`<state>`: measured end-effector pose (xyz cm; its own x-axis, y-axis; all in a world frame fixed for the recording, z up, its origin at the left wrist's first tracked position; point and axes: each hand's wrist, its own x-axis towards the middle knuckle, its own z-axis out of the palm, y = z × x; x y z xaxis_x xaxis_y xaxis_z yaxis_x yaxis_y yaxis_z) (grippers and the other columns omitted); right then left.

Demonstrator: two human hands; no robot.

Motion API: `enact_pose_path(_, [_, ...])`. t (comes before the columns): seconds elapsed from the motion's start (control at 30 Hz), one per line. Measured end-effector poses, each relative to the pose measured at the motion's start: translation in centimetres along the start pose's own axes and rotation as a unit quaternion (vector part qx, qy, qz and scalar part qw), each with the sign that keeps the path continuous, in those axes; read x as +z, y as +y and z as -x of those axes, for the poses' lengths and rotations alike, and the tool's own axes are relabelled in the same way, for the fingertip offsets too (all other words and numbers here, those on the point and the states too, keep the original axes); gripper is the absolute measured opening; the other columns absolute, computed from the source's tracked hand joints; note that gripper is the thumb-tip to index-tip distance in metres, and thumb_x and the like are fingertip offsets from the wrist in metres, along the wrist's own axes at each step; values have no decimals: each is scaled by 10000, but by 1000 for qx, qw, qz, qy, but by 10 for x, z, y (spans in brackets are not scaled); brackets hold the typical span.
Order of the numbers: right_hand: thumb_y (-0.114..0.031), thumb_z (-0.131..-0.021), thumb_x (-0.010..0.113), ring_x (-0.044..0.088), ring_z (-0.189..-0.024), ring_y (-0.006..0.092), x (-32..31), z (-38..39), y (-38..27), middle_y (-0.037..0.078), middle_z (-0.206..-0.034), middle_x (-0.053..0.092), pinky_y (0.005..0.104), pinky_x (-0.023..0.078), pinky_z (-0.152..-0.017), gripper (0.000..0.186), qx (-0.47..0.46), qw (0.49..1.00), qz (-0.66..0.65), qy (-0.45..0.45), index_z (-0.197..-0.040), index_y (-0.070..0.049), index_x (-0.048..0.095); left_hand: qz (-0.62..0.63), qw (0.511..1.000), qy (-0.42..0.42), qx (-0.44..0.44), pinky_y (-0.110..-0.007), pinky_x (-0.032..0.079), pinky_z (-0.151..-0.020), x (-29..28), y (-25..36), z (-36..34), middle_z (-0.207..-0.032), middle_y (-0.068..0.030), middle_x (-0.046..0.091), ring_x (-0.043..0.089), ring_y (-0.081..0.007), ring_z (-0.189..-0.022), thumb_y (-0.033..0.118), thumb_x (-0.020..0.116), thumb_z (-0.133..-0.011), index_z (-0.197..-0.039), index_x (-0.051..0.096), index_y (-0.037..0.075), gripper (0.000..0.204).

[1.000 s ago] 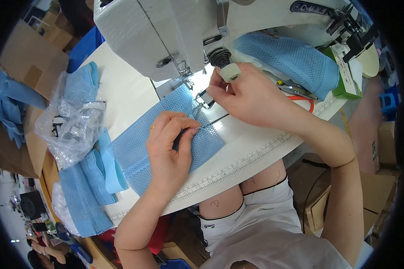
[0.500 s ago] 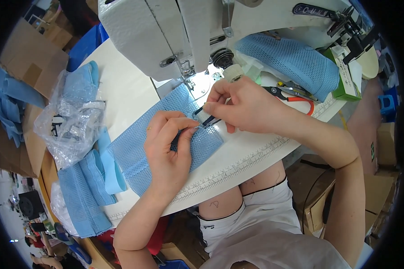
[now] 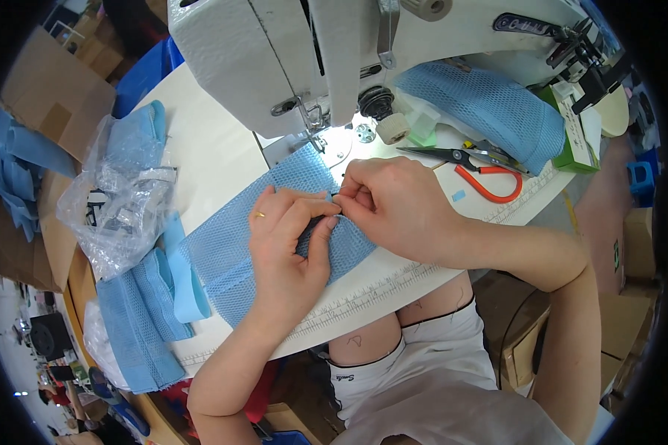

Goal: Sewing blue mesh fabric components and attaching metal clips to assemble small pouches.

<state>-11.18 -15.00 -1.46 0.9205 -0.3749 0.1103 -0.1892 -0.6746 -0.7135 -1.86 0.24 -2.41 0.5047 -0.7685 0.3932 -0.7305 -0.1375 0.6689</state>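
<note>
A piece of light blue mesh fabric lies on the white table, its far end by the needle area of the white sewing machine. My left hand rests over the mesh, thumb and fingers pinching its right-hand edge. Fingertips of my right hand are pinched together at the same edge, touching or almost touching the left ones. Something small and dark shows between the two hands; the fingers hide most of it.
Scissors with red handles lie to the right, beside a small blue scrap. Behind them sit a rolled blue mesh piece and a green box. A clear plastic bag and folded mesh occupy the left. A ruler strip follows the front edge.
My right hand has come down toward me and closed in on the left fingertips. The slim black thing it held is now mostly hidden. The scissors' blades have come into view.
</note>
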Motion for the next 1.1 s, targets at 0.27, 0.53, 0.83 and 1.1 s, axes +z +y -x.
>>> enact_pose_path(0.27, [-163,-830,641,651,-675,301,-5,4,2,110,-750,660,413,502,-615,109,-6,1000,13,-19,-845,-55,636,12,998,28,-54,-404,435,-980,3,3,0,-921,-92,654,638,-241,-907,-35,705,-769,-914,632,17,170])
enact_pose_path(0.53, [-139,-773,687,593,-788,254,-13,3,27,60,-874,600,384,471,-670,118,-183,982,30,26,-838,-72,615,-55,998,-9,-11,-497,345,-1081,2,4,-2,-935,-85,659,638,-242,-931,-26,714,-760,-822,652,19,98])
enact_pose_path(0.83, [-105,-741,686,520,-828,202,-14,5,37,6,-842,560,335,416,-697,60,-255,966,-26,-10,-799,-105,670,-66,997,-42,-20,-498,325,-1085,1,7,-4,-944,-89,653,626,-257,-963,-19,690,-776,-881,655,19,117])
enact_pose_path(1.1, [-98,-745,717,552,-806,178,-14,5,37,-8,-876,595,330,413,-705,158,-268,963,4,3,-901,-125,717,-81,995,-63,-18,-512,292,-1069,4,11,-5,-949,-54,611,584,-235,-973,-9,650,-808,-941,645,77,159])
